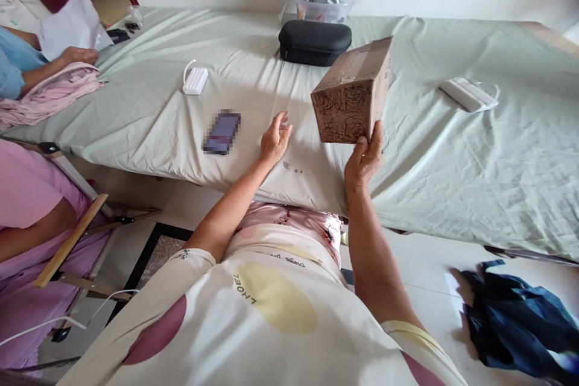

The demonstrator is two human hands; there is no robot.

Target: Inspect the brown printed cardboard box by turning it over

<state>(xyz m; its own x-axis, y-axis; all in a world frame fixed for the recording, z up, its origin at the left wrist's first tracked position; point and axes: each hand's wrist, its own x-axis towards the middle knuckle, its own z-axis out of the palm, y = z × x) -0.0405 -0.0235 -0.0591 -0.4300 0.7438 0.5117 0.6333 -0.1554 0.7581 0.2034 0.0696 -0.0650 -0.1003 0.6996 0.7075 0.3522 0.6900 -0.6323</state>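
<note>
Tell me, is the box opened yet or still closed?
Still closed: the cardboard box has tape across its top and its flaps lie flat. In hand: the right hand holds it up by its lower corner above the sheet-covered table. The left hand is open and empty beside it, not touching. Opening it is what's left.
</note>
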